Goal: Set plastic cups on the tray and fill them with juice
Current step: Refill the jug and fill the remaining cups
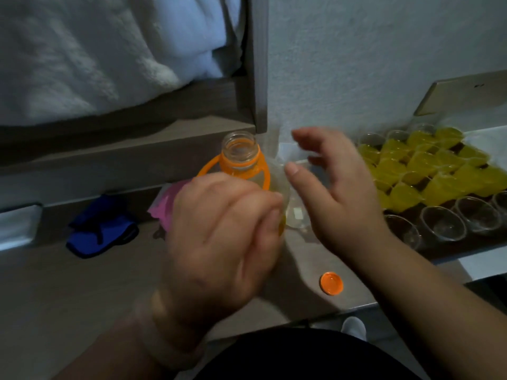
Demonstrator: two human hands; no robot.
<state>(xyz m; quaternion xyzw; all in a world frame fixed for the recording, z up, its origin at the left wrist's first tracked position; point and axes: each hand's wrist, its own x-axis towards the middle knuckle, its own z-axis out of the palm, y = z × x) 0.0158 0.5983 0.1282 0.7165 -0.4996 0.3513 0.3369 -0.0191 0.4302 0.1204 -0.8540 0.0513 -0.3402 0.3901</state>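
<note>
The left hand (219,229) is gripping the uncapped juice bottle (240,152); the right hand (337,193) is hovering released, fingers spread, just beside it.

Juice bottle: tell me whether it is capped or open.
Open. The juice bottle has a bare mouth, its orange cap lies apart on the tabletop, and the left hand holds the bottle.

Crumpled blue cloth (101,226) lies on grey tabletop (82,292), near a pink wrapper (164,207), partly hidden. White fluffy blanket (82,58) on grey wooden bed frame (259,64) behind. Textured white wall (370,50) right, tan board (461,94) against it.
</note>
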